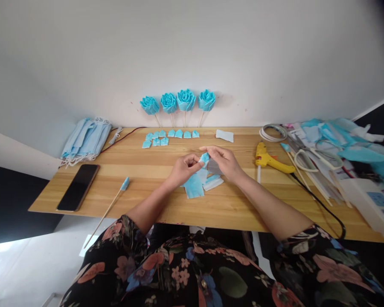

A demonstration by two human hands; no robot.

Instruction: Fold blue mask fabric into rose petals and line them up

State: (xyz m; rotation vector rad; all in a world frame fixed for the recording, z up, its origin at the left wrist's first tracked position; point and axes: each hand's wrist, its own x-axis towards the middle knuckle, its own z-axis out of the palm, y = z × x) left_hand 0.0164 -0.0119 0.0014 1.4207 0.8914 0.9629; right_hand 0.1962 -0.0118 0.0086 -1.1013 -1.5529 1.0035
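Between my hands is a small folded piece of blue mask fabric (pixel 205 158). My left hand (pixel 186 167) pinches its left side with thumb and finger. On the other side, my right hand (pixel 224 162) curves over the piece, its fingers closed against the top and right edge; part of the grip is hidden. Flat blue fabric pieces (pixel 194 186) lie on the table right under my hands, with a folded light strip (pixel 213 182) beside them and a grey piece (pixel 215 167) partly covered by my right hand. Further back, several small folded blue petals (pixel 178 134) lie in rows.
Several blue fabric roses on sticks (pixel 186 100) lean against the wall. Left are stacked masks (pixel 85 138), a phone (pixel 78 187) and a blue-tipped stick (pixel 110 204) overhanging the edge. Right are a yellow glue gun (pixel 272 161), scissors (pixel 318 160), tape (pixel 273 132) and fabric scraps (pixel 345 138).
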